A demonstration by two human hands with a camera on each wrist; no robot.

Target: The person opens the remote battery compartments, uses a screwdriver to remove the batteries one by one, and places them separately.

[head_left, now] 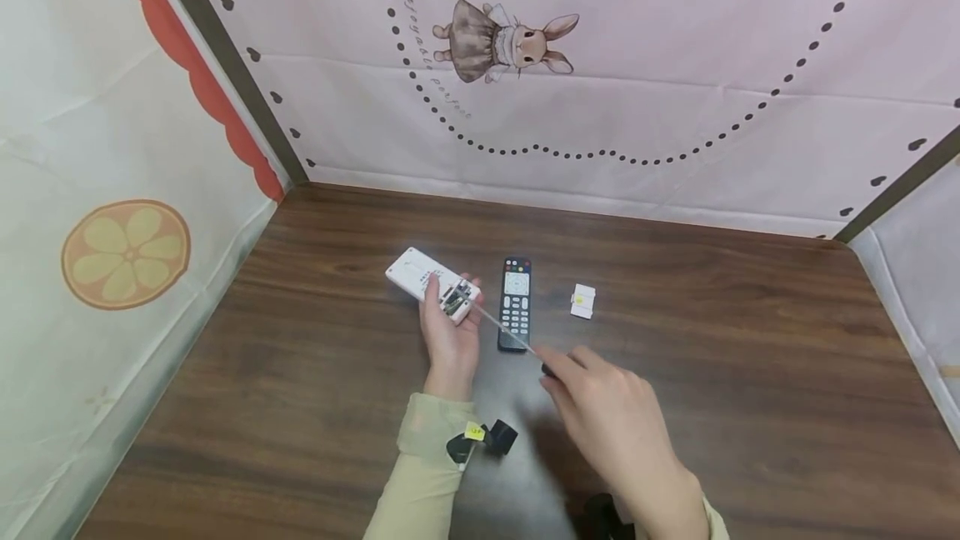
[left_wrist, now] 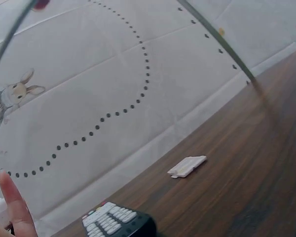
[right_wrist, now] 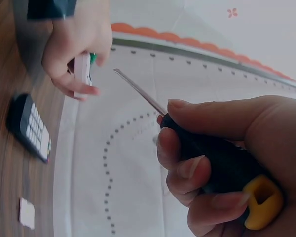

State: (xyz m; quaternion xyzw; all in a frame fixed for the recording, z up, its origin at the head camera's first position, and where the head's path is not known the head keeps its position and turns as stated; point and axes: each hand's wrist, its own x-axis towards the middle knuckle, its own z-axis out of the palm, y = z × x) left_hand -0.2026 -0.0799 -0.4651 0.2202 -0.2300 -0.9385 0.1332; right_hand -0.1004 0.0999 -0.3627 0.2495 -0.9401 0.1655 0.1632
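My left hand (head_left: 452,350) grips a white remote control (head_left: 415,272) from below, its back turned up. At the near end its battery compartment (head_left: 454,298) is uncovered. In my right hand (head_left: 611,407) is a screwdriver with a black and yellow handle (right_wrist: 214,155), thumb and fingers curled round it. Its thin metal shaft (head_left: 501,327) points at the compartment, and the tip overlaps it in the head view. The right wrist view shows the flat tip pointing toward the left hand. Only a finger (left_wrist: 16,205) of the left hand shows in the left wrist view.
A black remote control (head_left: 515,307) with white buttons lies face up on the brown wooden table (head_left: 750,340). To its right is a small white cover (head_left: 582,301) with a yellow mark. Printed cloth walls (head_left: 637,48) stand behind and at the sides.
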